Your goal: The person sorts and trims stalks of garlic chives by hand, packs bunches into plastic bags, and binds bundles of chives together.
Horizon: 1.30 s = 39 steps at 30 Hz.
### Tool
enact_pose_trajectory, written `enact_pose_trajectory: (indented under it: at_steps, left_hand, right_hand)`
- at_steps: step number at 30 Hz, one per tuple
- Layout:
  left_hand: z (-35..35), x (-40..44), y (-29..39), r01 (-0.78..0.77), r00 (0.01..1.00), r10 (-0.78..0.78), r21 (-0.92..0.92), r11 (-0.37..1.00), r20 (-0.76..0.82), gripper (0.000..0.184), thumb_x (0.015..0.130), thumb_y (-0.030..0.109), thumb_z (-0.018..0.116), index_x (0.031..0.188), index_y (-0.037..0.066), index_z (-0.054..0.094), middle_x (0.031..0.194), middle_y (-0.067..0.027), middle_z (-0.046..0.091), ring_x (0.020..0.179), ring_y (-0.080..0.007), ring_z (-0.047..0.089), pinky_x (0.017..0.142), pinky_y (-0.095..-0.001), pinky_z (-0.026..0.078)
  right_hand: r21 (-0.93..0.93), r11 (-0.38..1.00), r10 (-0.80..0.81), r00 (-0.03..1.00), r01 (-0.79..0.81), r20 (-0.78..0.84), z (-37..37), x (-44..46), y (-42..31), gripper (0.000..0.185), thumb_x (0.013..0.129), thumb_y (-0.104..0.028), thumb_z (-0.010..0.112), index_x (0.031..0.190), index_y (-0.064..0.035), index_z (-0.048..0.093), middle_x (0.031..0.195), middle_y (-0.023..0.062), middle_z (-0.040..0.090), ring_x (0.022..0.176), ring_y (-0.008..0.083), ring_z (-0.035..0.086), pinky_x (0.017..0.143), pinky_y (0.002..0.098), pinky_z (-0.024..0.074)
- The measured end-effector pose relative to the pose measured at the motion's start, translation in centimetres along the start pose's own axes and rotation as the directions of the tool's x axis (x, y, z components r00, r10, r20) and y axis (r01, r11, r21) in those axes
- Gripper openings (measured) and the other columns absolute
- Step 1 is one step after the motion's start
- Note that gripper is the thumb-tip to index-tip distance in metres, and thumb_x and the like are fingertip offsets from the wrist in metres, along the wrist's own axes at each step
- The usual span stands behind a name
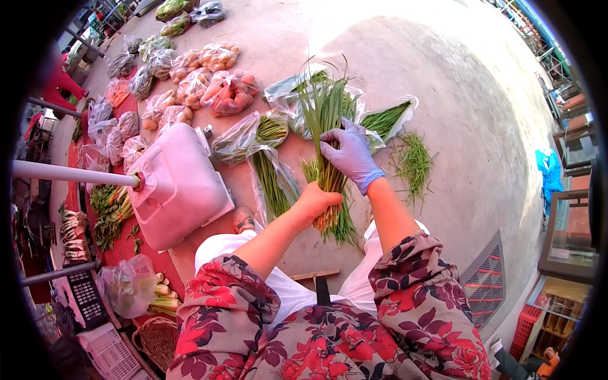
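Note:
My left hand, bare, is wrapped round the lower stems of a bunch of long green leaves. On my right hand is a pale purple glove; its fingers are closed against the right side of the same bunch, higher up. The bunch stands upright, leaf tips away from me. Bagged green stems lie to its left, and another open bag of greens lies to its right. Loose green trimmings are scattered on the ground beyond my right forearm.
A pink plastic container with a pole base stands at the left. Bags of carrots and other vegetables spread behind it. A metal drain grate is at the right. Leafy vegetables lie on the red cloth at the left.

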<state>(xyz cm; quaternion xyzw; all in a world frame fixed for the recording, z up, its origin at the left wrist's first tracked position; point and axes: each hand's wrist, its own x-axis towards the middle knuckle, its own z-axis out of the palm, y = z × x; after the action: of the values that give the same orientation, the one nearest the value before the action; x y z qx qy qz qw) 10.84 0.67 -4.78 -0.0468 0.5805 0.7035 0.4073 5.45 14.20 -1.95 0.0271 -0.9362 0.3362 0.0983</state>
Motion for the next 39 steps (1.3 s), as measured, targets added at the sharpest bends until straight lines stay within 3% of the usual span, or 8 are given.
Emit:
enact_pose_trajectory:
  at_steps: [3,6,9,21,33,34,37,39]
  left_hand:
    - [0.1,-0.1,0.0,-0.016,1.0,0.017,0.032,0.999,-0.014,0.019,0.069,0.006,0.065,0.085,0.003,0.055,0.073,-0.0037,0.057,0.061,-0.014,0.056,0.057,-0.0274,0.045]
    - [0.3,-0.2,0.2,-0.029,0.999,0.03,0.042,0.999,-0.022,0.019,0.069,0.006,0.065,0.085,0.003,0.055,0.073,-0.0038,0.057,0.061,-0.0141,0.056,0.057,-0.0273,0.045]
    - [0.2,-0.1,0.0,-0.036,0.999,0.037,0.054,0.998,-0.022,0.019,0.069,0.006,0.065,0.085,0.002,0.055,0.073,-0.0039,0.057,0.061,-0.0143,0.056,0.056,-0.0273,0.045]
    - [0.1,0.0,0.3,-0.023,1.0,0.022,-0.125,0.992,-0.008,0.019,0.071,0.007,0.064,0.087,0.002,0.056,0.071,-0.004,0.058,0.061,-0.0147,0.057,0.056,-0.0274,0.046]
    - [-0.7,0.7,1.6,-0.094,0.993,0.114,-0.34,0.936,0.039,0.025,0.076,0.011,0.062,0.099,0.004,0.055,0.082,-0.0047,0.062,0.068,-0.0144,0.06,0.059,-0.0273,0.05]
    - [-0.8,0.7,1.8,-0.113,0.991,0.133,-0.356,0.928,0.032,0.026,0.077,0.011,0.062,0.101,0.004,0.055,0.083,-0.0047,0.062,0.069,-0.0148,0.061,0.061,-0.0275,0.05]
    - [-0.9,0.7,2.5,-0.146,0.988,0.15,-0.381,0.913,-0.018,0.029,0.078,0.011,0.061,0.105,0.005,0.055,0.089,-0.0043,0.062,0.076,-0.0156,0.062,0.066,-0.0285,0.051]
    - [-0.8,0.5,2.9,-0.157,0.987,0.155,-0.411,0.898,-0.038,0.025,0.076,0.01,0.063,0.099,0.003,0.056,0.085,-0.0054,0.061,0.073,-0.0155,0.059,0.064,-0.0293,0.048]
  right_hand:
    - [-0.066,0.996,0.059,0.998,-0.058,0.011,-0.8,-0.3,-1.5,0.024,0.066,-0.029,0.07,0.084,-0.0139,0.067,0.123,0.0117,0.048,0.113,0.0347,0.037,0.097,0.0444,0.025]
    - [-0.033,0.997,0.067,0.998,-0.066,0.017,-0.3,-0.3,-1.4,0.029,0.064,-0.036,0.069,0.082,-0.0134,0.068,0.128,0.0212,0.04,0.118,0.042,0.032,0.101,0.0543,0.018]
    - [-0.148,0.984,0.105,0.994,-0.1,0.032,-0.4,-0.5,-2.0,0.026,0.063,-0.034,0.07,0.079,-0.0141,0.068,0.13,0.0176,0.041,0.118,0.0383,0.031,0.1,0.049,0.021]
    - [0.143,0.986,0.083,0.996,-0.083,0.007,-0.1,-0.3,-1.4,0.025,0.069,-0.034,0.067,0.074,-0.0097,0.067,0.128,0.026,0.041,0.118,0.0409,0.033,0.097,0.0496,0.0236]
    - [0.12,0.976,-0.122,0.916,0.18,-0.381,-1.4,-0.9,-4.5,0.018,0.067,-0.02,0.071,0.078,-0.0089,0.061,0.125,0.0159,0.044,0.119,0.0333,0.032,0.101,0.0428,0.0151]
    - [0.005,0.978,-0.188,0.887,0.21,-0.422,-1.7,-1.2,-5.0,0.015,0.074,-0.014,0.068,0.083,-0.0062,0.059,0.109,0.0111,0.054,0.107,0.0259,0.046,0.095,0.0383,0.0298]
    - [0.88,0.469,0.06,0.991,0.08,-0.123,-0.7,-1.9,-5.5,0.01,0.086,-0.013,0.058,0.091,-0.0056,0.053,0.093,0.0082,0.06,0.084,0.0179,0.055,0.081,0.0283,0.042]
    - [0.929,0.366,0.09,0.992,0.049,-0.088,-0.5,-2.4,-5.9,0.008,0.092,-0.014,0.049,0.092,-0.0057,0.048,0.07,0.0028,0.056,0.063,0.0112,0.053,0.064,0.022,0.0453]
